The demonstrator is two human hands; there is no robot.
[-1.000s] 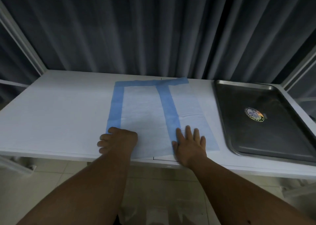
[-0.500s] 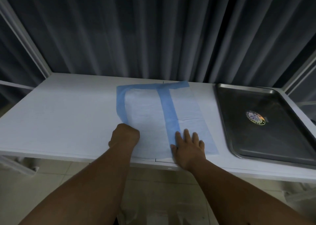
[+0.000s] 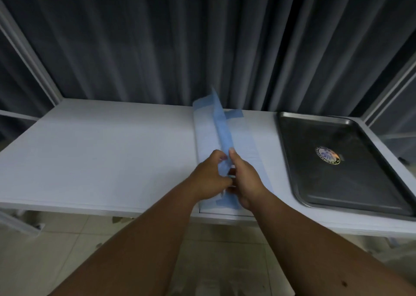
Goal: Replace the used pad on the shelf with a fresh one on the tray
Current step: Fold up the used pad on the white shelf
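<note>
Lying on the white shelf (image 3: 94,160) just left of the metal tray (image 3: 351,207), the blue-and-white pad (image 3: 203,138) is gathered into a long narrow shape that runs from the shelf's near edge back toward the dark curtain (image 3: 202,36). A blue-edged fold stands up along its middle like a ridge, rising highest at the far end, while flat parts of the pad spread on the shelf to either side. Its near end reaches the front edge of the shelf.

Both hands meet at the near part of that raised fold. The left hand (image 3: 210,176) comes in from the left with its fingers curled around the pad's edge, pinching the fold. The right hand (image 3: 246,180) closes on the same fold from the other side, thumb up against the blue strip and fingers wrapped beneath. The two hands touch or nearly touch; motion blur hides the exact finger placement.

Right of the pad sits the tray, a shallow steel rectangle with a round sticker (image 3: 327,155) near its centre. White frame posts (image 3: 29,54) rise at the shelf's corners, and pale floor tiles (image 3: 56,262) show below the shelf.
</note>
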